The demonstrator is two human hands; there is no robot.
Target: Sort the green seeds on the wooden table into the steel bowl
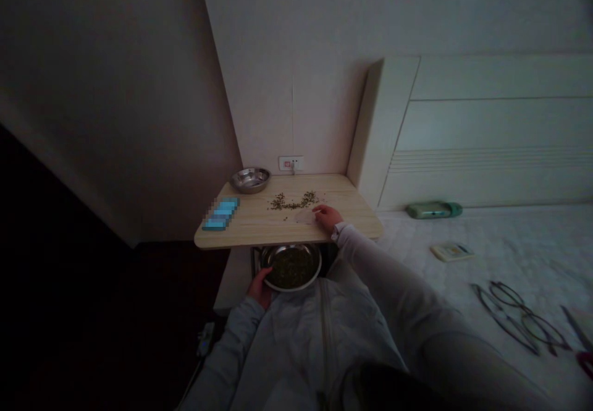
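Note:
My left hand (260, 288) grips the left rim of a shiny metal bowl (315, 272) below the table's front edge, over my lap. The bowl holds a mass of small dark green bits (291, 267). On the small wooden table, my right hand (328, 217) pinches the right end of a thin, pale, see-through sheet (303, 216) lying close to the surface. Just beyond the sheet, more loose green bits (293, 203) are scattered in a rough band, with a few strays around it.
An empty-looking metal bowl (251, 180) stands at the table's back left. A phone (221, 214) lies near the left edge of the table (259, 228). On the bed to the right are a green bottle (434, 209), a pale box (451, 251), eyeglasses (522, 315) and scissors (577, 330).

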